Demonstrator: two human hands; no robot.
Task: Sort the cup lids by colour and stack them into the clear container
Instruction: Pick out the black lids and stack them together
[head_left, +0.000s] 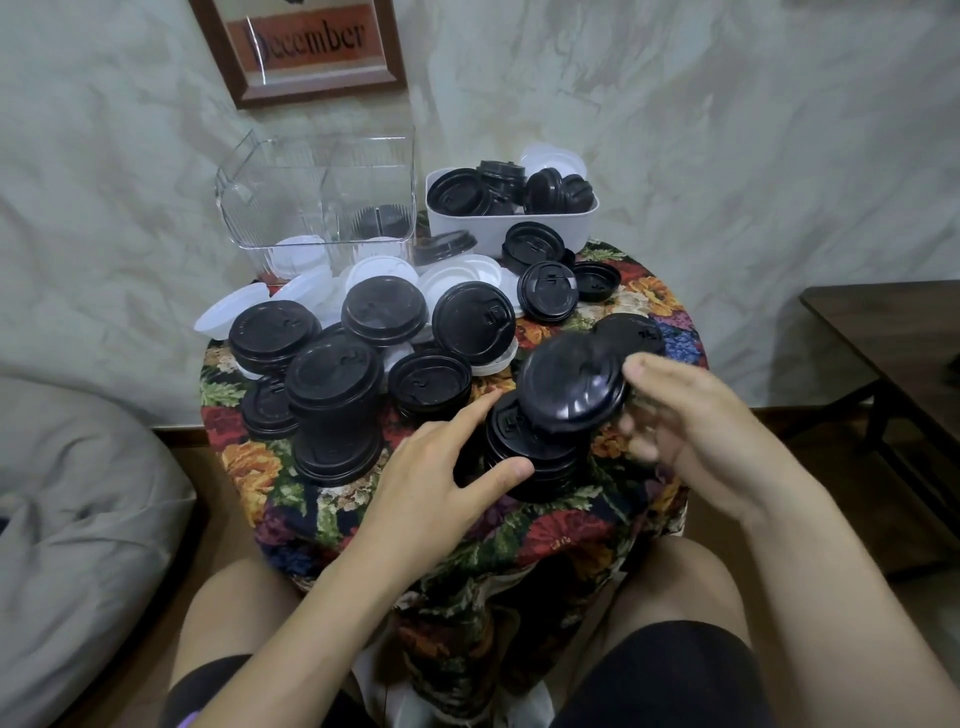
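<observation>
Pinching a tilted black lid (571, 384) between thumb and fingers, the right hand (691, 431) holds it over the black stack (524, 462). The left hand (436, 467) clasps that stack with thumb and forefinger near the table (545, 540) front edge. Seated crooked, the lid could slide off or tip the stack. The clear container (311, 192) stands at the rear left edge.

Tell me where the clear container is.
In the head view, the clear container stands at the far left of the table, just left of the white bin and below the December frame.
</observation>
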